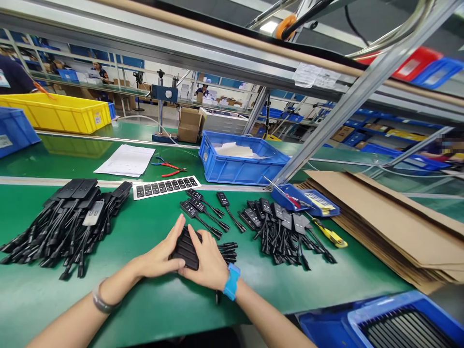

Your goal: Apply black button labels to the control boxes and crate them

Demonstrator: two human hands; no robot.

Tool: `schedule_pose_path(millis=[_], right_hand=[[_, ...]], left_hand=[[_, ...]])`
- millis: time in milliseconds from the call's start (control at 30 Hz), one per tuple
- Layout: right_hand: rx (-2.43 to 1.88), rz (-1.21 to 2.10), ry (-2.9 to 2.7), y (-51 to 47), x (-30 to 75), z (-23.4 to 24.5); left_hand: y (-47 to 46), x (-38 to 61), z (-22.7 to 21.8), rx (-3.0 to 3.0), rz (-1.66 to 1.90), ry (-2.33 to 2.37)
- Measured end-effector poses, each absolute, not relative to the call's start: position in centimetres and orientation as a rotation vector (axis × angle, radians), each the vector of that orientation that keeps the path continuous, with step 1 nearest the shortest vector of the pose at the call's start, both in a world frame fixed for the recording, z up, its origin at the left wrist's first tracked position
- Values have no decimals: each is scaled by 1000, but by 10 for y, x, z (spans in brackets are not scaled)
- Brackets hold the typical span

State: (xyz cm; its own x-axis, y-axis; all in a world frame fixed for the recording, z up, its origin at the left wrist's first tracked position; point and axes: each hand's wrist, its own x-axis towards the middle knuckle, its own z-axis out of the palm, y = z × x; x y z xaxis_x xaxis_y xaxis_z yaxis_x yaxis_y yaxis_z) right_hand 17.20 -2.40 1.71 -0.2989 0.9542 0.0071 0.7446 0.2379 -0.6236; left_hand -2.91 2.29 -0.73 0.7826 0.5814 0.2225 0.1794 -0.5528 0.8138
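Observation:
My left hand (pixel 163 251) and my right hand (pixel 210 261) press from both sides on a stack of flat black cable modules (pixel 185 250). Their short cables (pixel 227 251) stick out to the right, beyond my right hand. Just past the stack, several black modules with white print (pixel 197 205) lie on the green tabletop, and a single one (pixel 222 198) lies beside them. A large pile of modules (pixel 74 208) rests at the left, with a grey piece (pixel 94 212) on it. Another pile (pixel 277 220) is at the right. Behind them lies a strip of black labels (pixel 165 187).
Papers (pixel 125 160) and red-and-blue pliers (pixel 169 165) lie farther back. A blue bin (pixel 239 169) stands behind the metal rail. At right are a small blue tray (pixel 290 197), a yellow utility knife (pixel 330 234) and stacked cardboard (pixel 384 217). A slanted metal post (pixel 326 121) crosses above.

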Motion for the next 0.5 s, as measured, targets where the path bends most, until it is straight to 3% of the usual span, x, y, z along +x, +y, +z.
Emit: schedule_pose_path(millis=[133, 233, 333, 500], right_hand=[[-1188, 1579, -1452, -25, 200, 49], [-932, 1957, -925, -35, 220, 68], [-832, 2034, -687, -53, 236, 75], [-880, 1758, -570, -100, 285, 86]], left_hand=[[37, -39, -4, 1931, 872, 816], [48, -45, -5, 2000, 895, 1028], [55, -50, -9, 2144, 852, 1182], [60, -61, -32, 2497, 693, 1260]])
